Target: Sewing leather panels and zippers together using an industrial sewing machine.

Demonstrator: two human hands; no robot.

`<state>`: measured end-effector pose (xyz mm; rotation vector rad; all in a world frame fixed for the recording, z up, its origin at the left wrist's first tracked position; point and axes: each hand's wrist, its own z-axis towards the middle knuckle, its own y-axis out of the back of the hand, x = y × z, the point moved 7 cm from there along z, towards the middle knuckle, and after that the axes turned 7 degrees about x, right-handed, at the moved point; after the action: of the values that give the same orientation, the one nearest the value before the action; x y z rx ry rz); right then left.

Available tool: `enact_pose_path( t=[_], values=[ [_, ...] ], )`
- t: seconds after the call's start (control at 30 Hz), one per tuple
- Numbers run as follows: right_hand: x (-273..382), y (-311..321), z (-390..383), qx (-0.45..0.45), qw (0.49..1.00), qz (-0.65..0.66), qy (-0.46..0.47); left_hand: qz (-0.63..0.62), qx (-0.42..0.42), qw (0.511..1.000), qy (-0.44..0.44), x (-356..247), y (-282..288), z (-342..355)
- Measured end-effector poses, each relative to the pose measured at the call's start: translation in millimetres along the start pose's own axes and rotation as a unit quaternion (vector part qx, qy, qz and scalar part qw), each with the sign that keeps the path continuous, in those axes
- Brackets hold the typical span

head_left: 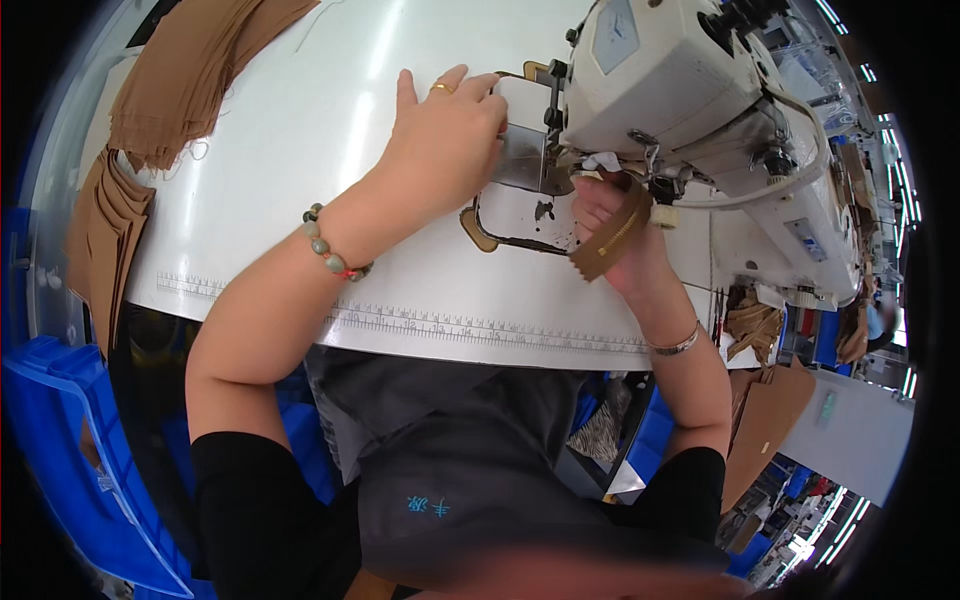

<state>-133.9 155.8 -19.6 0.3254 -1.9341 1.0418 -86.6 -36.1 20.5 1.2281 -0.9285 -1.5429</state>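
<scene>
My left hand (448,135) rests with fingers apart at the left edge of the sewing machine's steel plate (530,150); its thumb is mostly hidden. Below the needle area of the white sewing machine (645,80), my right hand (630,260) grips a brown zipper tape (615,240) with curled fingers. The tape hangs over those fingers, partly hiding them, and its lower end has a notched edge. A small white piece (600,160) is at the presser foot; what exactly it is, I cannot tell.
The white table (300,130) has a printed ruler along its front edge. Stacks of brown fabric (180,80) lie on the left. A blue bin (50,390) stands at lower left. More brown pieces (750,330) are at the right, beside a large brown panel (770,430).
</scene>
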Motion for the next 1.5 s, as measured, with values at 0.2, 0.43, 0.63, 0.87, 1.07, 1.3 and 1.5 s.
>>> enact_pose_path(
  t=[0.2,0.43,0.63,0.87,1.07,1.3,1.5],
  values=[
    [-0.4,23.5,2.2,-0.119,0.979,-0.156,0.059,-0.015,0.011,0.999,-0.03,-16.2,-5.3,-3.9],
    [5.5,15.9,9.2,-0.123,0.973,-0.123,0.151,-0.059,0.03,0.997,-0.031,-18.9,-12.0,-1.8],
    [11.0,8.9,7.8,-0.152,0.944,-0.259,0.137,-0.082,0.041,0.995,-0.036,-20.7,-14.9,0.3],
    [18.8,18.5,-11.3,-0.115,0.796,-0.588,0.086,-0.038,0.019,0.998,-0.044,-28.0,-15.1,-7.0],
    [21.0,24.2,6.9,-0.108,0.62,-0.747,0.214,-0.055,-0.048,0.997,-0.026,-24.0,-14.7,1.5],
    [0.6,-37.9,-21.4,0.043,0.46,-0.857,0.23,-0.055,-0.019,0.998,-0.013,-16.5,-9.0,-3.9],
    [-6.4,-62.6,-29.6,0.095,0.447,-0.845,0.277,-0.058,-0.007,0.998,-0.02,-26.9,-9.4,-3.4]
  ],
)
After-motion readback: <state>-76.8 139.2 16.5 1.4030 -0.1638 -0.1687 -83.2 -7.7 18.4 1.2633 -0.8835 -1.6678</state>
